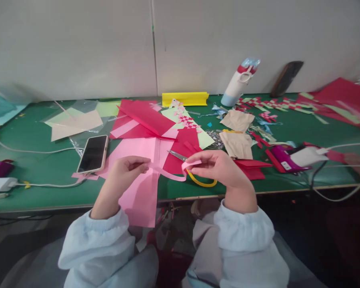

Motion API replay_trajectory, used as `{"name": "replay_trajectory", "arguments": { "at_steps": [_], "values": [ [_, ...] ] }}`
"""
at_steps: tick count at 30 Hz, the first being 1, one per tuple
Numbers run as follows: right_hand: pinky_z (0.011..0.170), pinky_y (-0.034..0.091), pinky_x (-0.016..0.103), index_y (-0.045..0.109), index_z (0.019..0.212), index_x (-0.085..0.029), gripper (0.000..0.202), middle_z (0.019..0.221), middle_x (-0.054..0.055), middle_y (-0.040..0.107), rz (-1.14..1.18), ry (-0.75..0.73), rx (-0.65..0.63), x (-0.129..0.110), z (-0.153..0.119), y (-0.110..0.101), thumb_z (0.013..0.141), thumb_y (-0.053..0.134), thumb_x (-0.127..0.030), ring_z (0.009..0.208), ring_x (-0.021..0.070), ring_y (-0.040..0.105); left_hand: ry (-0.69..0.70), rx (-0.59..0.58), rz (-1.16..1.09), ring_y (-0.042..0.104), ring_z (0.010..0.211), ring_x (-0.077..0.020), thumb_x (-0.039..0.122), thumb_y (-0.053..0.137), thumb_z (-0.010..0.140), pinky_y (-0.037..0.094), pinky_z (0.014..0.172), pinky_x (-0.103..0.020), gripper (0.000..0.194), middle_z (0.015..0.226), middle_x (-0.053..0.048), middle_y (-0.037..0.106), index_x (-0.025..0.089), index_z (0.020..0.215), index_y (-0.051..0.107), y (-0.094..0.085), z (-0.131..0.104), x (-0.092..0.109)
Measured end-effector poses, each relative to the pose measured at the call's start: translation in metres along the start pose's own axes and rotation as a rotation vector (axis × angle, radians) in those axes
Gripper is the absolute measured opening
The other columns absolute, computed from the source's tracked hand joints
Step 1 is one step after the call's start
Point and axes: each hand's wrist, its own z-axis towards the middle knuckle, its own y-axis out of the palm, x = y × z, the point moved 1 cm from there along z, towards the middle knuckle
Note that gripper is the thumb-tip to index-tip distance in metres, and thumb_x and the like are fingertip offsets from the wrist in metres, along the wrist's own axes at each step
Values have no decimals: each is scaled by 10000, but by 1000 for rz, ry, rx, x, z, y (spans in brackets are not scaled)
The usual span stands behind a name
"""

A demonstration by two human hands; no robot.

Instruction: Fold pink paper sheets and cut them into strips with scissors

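A thin pink paper strip hangs in a loose curve between my two hands. My left hand pinches its left end above a large pink sheet, which juts over the table's front edge. The right end, bent into a fold, is between the thumb and fingers of my right hand. Just beyond and below that hand lie scissors with yellow handles, their blades on red paper. Folded red sheets lie behind the strip.
A phone lies left of the pink sheet. Farther back are a yellow holder, a bottle and woven paper chains. Beige pouches, a purple power strip and cables are right. Another person's hand shows at far right.
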Motion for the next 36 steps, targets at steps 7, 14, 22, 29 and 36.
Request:
{"name": "replay_trajectory", "arguments": {
  "at_steps": [7,14,22,29,36],
  "values": [
    [796,585,337,750,1008,-185,249,939,73,761,14,-17,-131,5,15,31,826,649,-322,852,193,720,30,-71,-80,693,917,-227,295,734,718,557,853,-356,376,1014,-121,741,130,1054,694,6,-5,8],
    [864,514,303,759,839,-219,134,969,47,715,-288,-209,-1,10,24,49,828,629,-188,1004,186,650,101,-180,-172,701,938,-207,268,722,750,571,873,-337,326,1021,-105,742,138,1046,683,13,-7,10],
    [759,526,294,588,948,-226,293,778,-11,723,-182,-92,207,10,28,70,711,757,-204,778,169,699,113,-171,-162,701,926,-199,304,754,732,585,836,-304,331,1018,-94,740,150,1020,701,17,-9,8],
    [659,490,274,552,885,-224,267,756,-14,675,-409,-161,234,5,26,77,714,757,-239,694,147,635,151,-67,-71,700,784,-186,308,759,720,578,735,-290,196,839,-71,753,154,841,748,19,-7,7],
    [827,502,347,667,986,-185,348,1012,79,702,-459,-209,134,7,26,73,709,769,-370,922,212,642,158,190,-276,651,634,-111,289,770,712,549,623,-224,167,774,-30,729,164,819,740,19,-8,10]
  ]
}}
